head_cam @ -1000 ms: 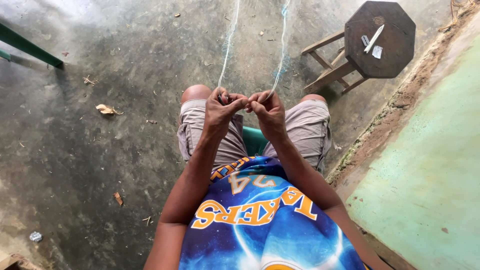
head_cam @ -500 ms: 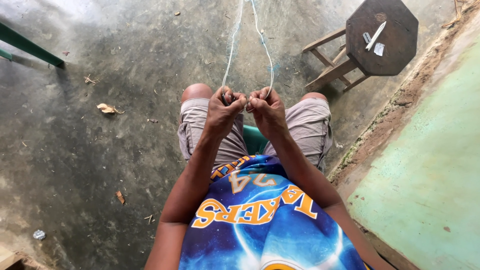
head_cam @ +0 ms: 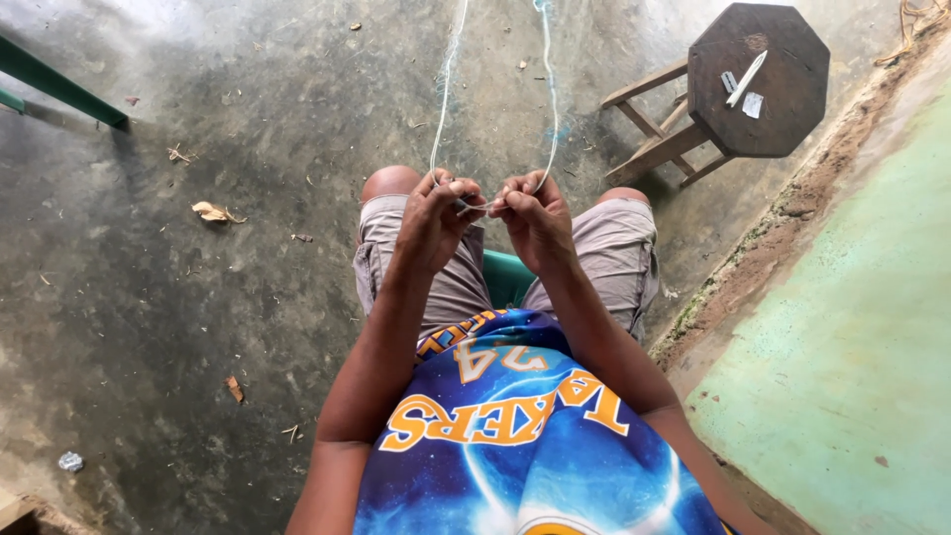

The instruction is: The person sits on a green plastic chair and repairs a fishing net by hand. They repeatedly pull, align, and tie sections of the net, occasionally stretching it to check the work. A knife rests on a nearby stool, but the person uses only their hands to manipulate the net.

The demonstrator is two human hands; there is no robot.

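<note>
I sit on a green seat (head_cam: 507, 277) and look down at my lap. My left hand (head_cam: 433, 220) and my right hand (head_cam: 533, 216) are held close together above my knees, fingers pinched on a thin pale string (head_cam: 442, 99). Two strands of it rise from my fingers toward the top of the view, the right strand (head_cam: 551, 89) slightly bluish. A short stretch of string runs between the two hands.
A dark octagonal wooden stool (head_cam: 758, 79) stands at the upper right with a small white tool and paper scraps on top. A green-painted wall (head_cam: 852, 327) runs along the right. A green bar (head_cam: 59, 89) crosses the upper left. Dry leaves (head_cam: 210, 211) lie on the concrete floor.
The two strands above my hands have shifted and now hang further apart. My hands stay in place, working the string between the fingertips.
</note>
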